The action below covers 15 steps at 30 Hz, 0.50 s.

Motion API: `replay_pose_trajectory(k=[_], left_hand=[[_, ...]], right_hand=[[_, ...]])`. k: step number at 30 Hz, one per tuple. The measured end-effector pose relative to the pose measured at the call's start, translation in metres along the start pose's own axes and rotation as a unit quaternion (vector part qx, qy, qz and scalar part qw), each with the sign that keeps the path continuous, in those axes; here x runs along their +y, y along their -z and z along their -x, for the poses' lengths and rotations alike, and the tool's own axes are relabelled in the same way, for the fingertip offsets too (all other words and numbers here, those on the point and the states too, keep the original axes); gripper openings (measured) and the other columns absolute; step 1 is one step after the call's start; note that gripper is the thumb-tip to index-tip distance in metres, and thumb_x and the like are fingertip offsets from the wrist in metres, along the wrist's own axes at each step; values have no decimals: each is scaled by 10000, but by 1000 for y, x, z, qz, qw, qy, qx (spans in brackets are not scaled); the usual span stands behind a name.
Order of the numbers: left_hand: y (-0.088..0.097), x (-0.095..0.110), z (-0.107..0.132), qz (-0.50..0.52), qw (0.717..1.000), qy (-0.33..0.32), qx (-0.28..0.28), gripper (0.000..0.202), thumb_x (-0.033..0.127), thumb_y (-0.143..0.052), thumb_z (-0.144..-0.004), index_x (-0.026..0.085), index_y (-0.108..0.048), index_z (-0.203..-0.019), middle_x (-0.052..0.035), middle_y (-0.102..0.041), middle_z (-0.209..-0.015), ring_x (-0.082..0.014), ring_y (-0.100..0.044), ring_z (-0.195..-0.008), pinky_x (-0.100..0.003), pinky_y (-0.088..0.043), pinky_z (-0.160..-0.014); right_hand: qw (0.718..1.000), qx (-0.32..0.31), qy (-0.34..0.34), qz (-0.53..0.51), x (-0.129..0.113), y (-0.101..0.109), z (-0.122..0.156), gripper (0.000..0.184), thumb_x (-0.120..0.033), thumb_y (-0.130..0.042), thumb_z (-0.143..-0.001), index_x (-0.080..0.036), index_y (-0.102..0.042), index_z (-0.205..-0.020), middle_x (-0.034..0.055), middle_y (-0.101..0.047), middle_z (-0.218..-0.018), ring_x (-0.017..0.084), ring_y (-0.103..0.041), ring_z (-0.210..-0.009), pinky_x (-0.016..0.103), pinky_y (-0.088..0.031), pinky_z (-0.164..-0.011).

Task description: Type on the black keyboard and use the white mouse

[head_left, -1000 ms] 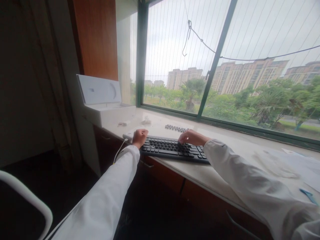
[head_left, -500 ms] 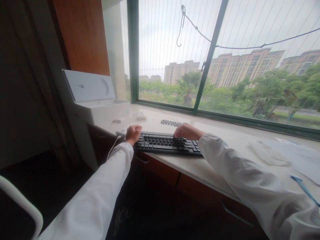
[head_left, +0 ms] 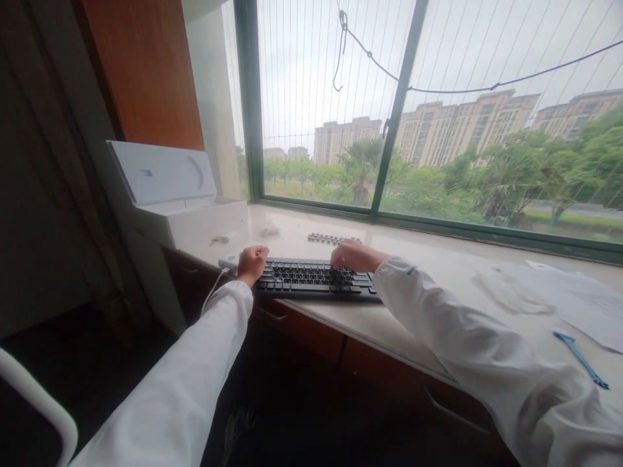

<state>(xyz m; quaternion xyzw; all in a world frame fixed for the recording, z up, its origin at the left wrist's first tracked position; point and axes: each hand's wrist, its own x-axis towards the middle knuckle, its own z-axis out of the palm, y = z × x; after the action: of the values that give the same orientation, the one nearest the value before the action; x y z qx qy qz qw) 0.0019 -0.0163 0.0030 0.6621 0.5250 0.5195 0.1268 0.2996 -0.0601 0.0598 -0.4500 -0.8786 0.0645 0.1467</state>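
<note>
A black keyboard (head_left: 311, 279) lies on the pale window counter (head_left: 418, 285) near its front edge. My left hand (head_left: 252, 262) rests as a closed fist at the keyboard's left end, beside a small white device (head_left: 228, 261) with a cable hanging off the counter. My right hand (head_left: 354, 255) lies curled over the keys at the upper right of the keyboard, fingertips down on them; what they pinch, if anything, is hidden. A short row of loose dark keycaps (head_left: 331, 239) sits just behind the keyboard.
An open white box (head_left: 180, 207) stands at the counter's left end by a wooden panel. Crumpled clear plastic (head_left: 511, 292), white paper (head_left: 584, 298) and a blue tool (head_left: 579, 350) lie at the right. A chair's white rail (head_left: 34, 402) is at lower left. Window glass runs behind.
The view has shifted, so everything sits further left and slightly higher in the picture. Both hands stay in the same places on the keyboard.
</note>
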Motion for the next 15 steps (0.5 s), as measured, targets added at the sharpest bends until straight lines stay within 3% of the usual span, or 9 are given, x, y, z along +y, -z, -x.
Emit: replay_pose_trajectory(k=[6,15], left_hand=[[-1,-1,-1,-4,1000,-2,2,305,342,-434,-733,193,-361,-477,15,-349,-467,-122,-364,-530,-266,-253,-536],[-2,-3,-2,-9,1000,-2,2,324,343,-431,-747,186,-360,-473,19,-360,-463,-116,-358,-519,-258,-250,-540]], right_hand=[[994,-17,52,95,-4,3,4,175,-82,-564,-770,-156,-722,-786,65,-712,-735,166,-642,-701,255,-453,-658],[972,-50,50,223,-19,1,4,198,-27,-514,-774,-126,-681,-738,82,-690,-715,138,-616,-676,218,-416,-607]])
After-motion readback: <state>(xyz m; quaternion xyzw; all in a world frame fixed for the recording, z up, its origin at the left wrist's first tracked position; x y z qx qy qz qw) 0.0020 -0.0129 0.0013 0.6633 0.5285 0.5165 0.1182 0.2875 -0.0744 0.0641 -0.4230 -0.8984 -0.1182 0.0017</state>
